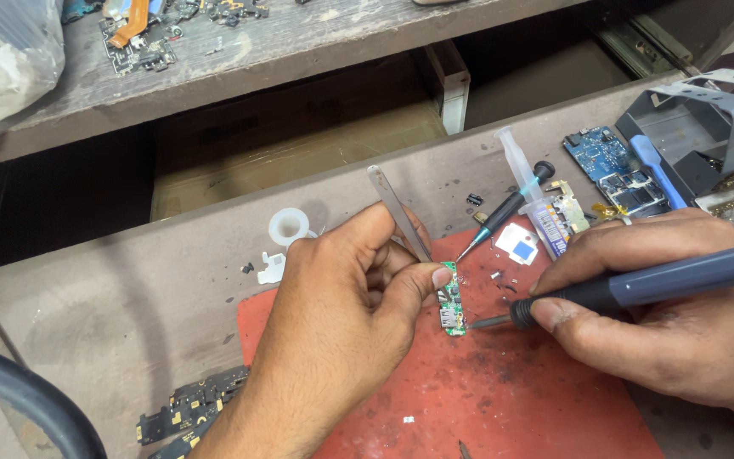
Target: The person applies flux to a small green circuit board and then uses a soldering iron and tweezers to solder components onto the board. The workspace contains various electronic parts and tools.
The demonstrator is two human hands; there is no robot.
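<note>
Red rubber covers the patch of bench where you are working: a worn mat speckled with solder bits. Your left hand is clenched around a pair of metal tweezers, whose top sticks up past your fingers, and your thumb presses down on a small green circuit board lying on the mat near its upper edge. Your right hand is grasping a soldering iron with a grey-blue handle and black grip, held like a pen; its tip points left and sits just beside the lower right edge of the green board, whether touching it you cannot tell.

Behind the mat, a black-and-teal screwdriver lies slanted, with a clear syringe next to it. Further right sit a blue circuit board, a blue plastic pry tool and a grey metal stand. A white plastic reel stands left of your left hand. Black flex parts with gold contacts lie at the lower left. A raised wooden shelf at the back carries more small parts.
</note>
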